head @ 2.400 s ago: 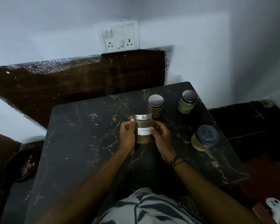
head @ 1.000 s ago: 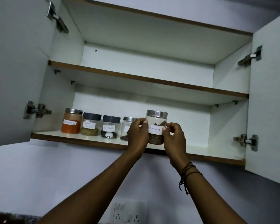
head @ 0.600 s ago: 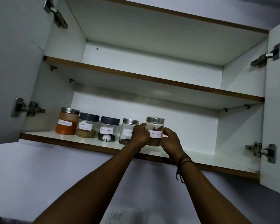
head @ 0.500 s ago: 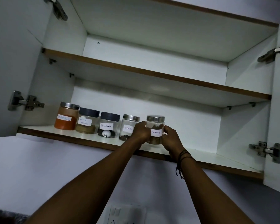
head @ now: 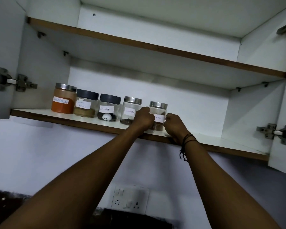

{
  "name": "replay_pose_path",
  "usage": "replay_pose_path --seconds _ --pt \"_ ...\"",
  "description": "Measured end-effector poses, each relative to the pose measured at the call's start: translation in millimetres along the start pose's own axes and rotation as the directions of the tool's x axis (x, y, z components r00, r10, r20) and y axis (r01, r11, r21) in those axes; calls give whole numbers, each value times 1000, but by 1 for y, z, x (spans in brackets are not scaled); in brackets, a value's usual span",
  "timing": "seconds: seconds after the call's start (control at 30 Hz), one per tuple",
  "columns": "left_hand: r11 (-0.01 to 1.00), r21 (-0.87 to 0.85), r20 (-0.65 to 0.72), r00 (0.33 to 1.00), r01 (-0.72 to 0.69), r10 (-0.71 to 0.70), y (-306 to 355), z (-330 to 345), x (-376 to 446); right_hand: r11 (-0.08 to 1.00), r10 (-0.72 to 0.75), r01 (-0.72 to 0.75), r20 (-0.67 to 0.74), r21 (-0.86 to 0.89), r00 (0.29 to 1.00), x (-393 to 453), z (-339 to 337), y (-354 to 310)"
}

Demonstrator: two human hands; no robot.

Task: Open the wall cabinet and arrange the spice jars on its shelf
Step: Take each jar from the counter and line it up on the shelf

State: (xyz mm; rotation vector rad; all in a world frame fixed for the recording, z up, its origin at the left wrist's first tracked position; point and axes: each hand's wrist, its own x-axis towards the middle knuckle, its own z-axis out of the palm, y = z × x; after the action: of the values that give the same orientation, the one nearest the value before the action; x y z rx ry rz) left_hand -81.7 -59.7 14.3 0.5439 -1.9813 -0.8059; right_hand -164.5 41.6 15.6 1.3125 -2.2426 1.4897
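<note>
An open white wall cabinet [head: 155, 90] holds five labelled spice jars on its white lower shelf [head: 221, 142]. Left hand [head: 143, 119] and right hand [head: 173, 124] clasp the sides of the rightmost clear glass jar with a steel lid [head: 158, 113]. Rigid, smooth and breakable, it is likely best held around its body.

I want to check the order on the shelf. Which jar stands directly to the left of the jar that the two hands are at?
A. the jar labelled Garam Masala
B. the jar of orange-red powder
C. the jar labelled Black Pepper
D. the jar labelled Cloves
D: the Cloves jar is the nearest neighbour on the left of the steel-lidded jar between the left hand and the right hand on the lower shelf.
</note>
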Motion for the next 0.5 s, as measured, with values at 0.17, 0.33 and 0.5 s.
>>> replay_pose_path --seconds 0.17,0.33,0.5 --pt "956 -201 -110 975 -212 193 -1 -7 -45 984 -120 148 -249 95 961 -49 -2 -1" --pt "887 -352 -92 954 -298 284 -29 -5 -105 948 -114 219 -394 233 912 -123 6 29" --pt "955 -284 122 984 -91 130 -89 44 -179 978 63 -18 -215 206 974 -205 49 93"
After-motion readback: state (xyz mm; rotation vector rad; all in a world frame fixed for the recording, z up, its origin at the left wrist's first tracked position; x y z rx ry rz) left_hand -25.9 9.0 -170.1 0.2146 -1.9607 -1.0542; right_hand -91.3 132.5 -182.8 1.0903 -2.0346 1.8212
